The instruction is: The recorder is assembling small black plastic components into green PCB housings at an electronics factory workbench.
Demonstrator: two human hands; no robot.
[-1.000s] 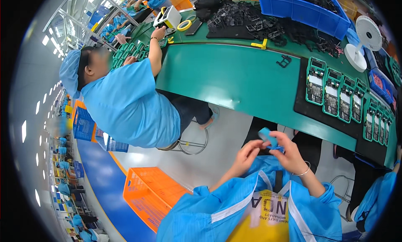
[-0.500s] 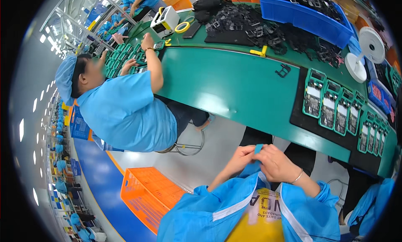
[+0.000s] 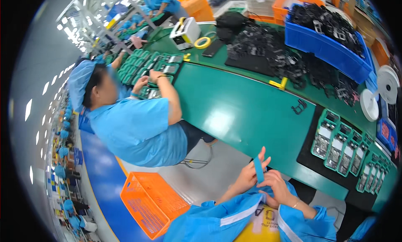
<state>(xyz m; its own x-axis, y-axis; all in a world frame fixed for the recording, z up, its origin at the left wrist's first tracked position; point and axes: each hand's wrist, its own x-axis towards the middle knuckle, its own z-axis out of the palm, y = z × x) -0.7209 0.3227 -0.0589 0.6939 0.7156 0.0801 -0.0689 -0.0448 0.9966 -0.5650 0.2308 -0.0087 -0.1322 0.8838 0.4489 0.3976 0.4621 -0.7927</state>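
A narrow blue strip [image 3: 258, 170] stands upright between my hands, above my lap and short of the bench edge. My left hand [image 3: 246, 177] holds it, with one or two fingers stretched up behind it. At its lower end, the bent fingers of my right hand [image 3: 276, 186] close on the strip. A thin bracelet circles my right wrist. I cannot tell whether the strip is a band or a piece of tape. Both hands are over my open blue jacket [image 3: 234, 212].
The green bench [image 3: 234, 103] carries green trays [image 3: 335, 152] on a black mat at right. Black plastic frames fill a blue bin [image 3: 326, 45] and lie piled beside it. A white fan [image 3: 387, 85] stands far right. A co-worker [image 3: 130, 124] handles trays at left, near an orange crate [image 3: 155, 200].
The blue strip, earlier mostly hidden in my pinched fingers, now shows at greater length. My left fingers have stretched upward and my right hand has dropped lower. The view has shifted.
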